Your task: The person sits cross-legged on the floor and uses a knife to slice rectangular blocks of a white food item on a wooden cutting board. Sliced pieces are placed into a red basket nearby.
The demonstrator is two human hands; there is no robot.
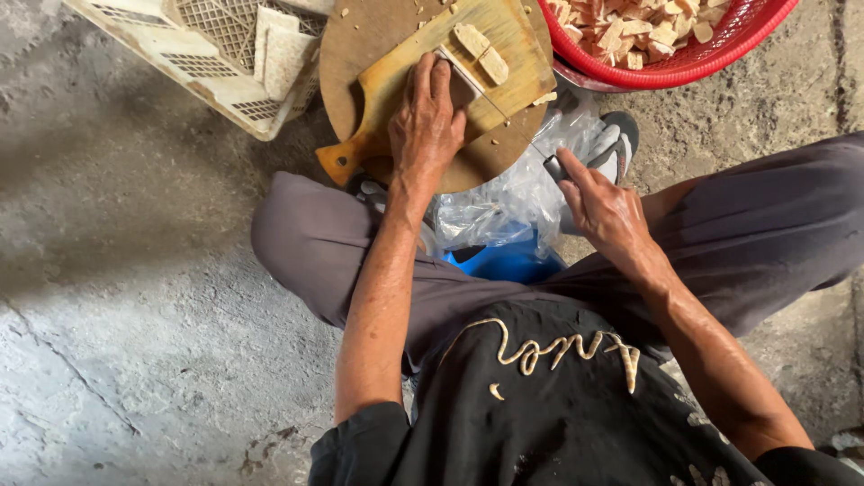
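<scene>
White slatted plastic crate (193,67) sitting far left on rough concrete floor (135,315), pale flat slabs inside. Small yellow wooden paddle board (405,76) lying atop round brown wooden chopping block (355,40), giving raised cutting surface. Left hand (426,121) pressing flat, fingers extended, likely steadying food under blade. Two tan cut slices (481,52) resting just beyond fingertips. Right hand (605,211) closing around dark handle of thin long knife (504,115), index finger lying along it. Red plastic mesh basket (693,54) upper right, collecting cut pieces.
</scene>
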